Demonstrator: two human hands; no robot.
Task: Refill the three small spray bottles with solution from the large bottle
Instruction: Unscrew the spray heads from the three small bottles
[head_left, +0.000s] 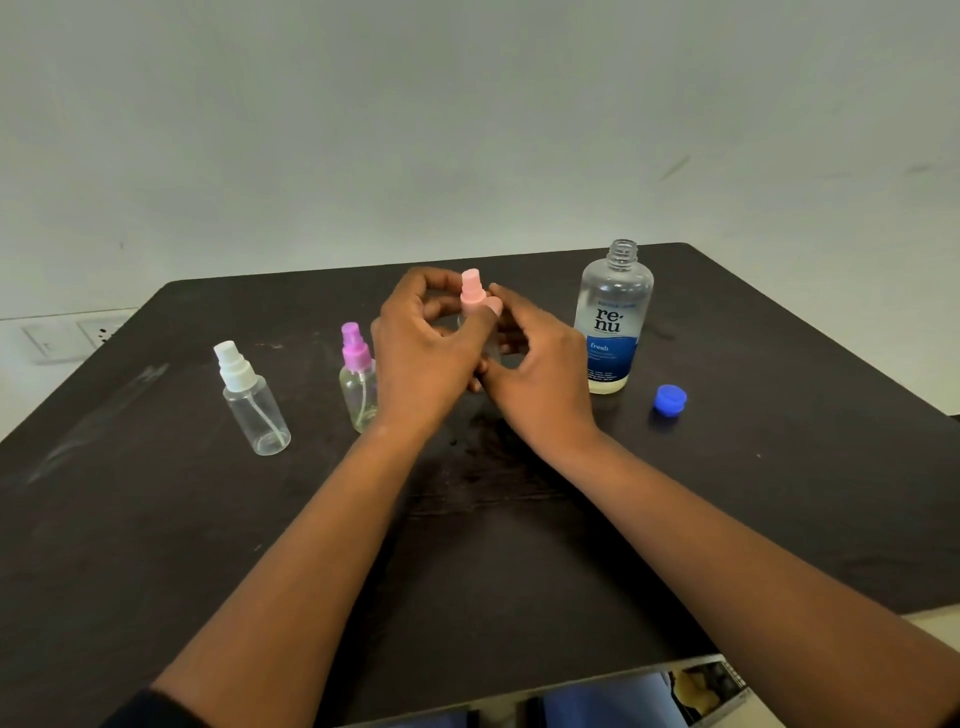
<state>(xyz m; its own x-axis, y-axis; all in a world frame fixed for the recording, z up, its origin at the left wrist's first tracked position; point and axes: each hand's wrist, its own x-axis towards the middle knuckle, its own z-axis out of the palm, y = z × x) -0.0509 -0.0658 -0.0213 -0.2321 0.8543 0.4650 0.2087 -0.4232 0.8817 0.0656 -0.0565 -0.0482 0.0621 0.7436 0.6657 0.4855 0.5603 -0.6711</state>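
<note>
The head view is showing us a dark wooden table with the whole job laid out on it.

Going left to right for hazards, we are looking first at the small clear plastic spray bottle with the white pump top, standing alone and appearing empty. Just beside our left hand is standing the small clear spray bottle with the purple pump top; we judge that wrist could be nudging it over as we work. Our left hand is curling its fingers round the small spray bottle with the pink pump top, mid-table, while our right hand is pinching it from the other side near the collar. Its body is hidden behind our fingers, so we cannot tell its fill level. If we are twisting the pump, we judge a slip could be tipping the bottle or flicking liquid.

The large clear "renu fresh" solution bottle with the blue label is standing uncapped close to our right hand, holding little liquid; a bump could be spilling it. The round blue plastic cap is lying apart to its right.

Counting: three small spray bottles, one large bottle, one loose cap, two hands.
</note>
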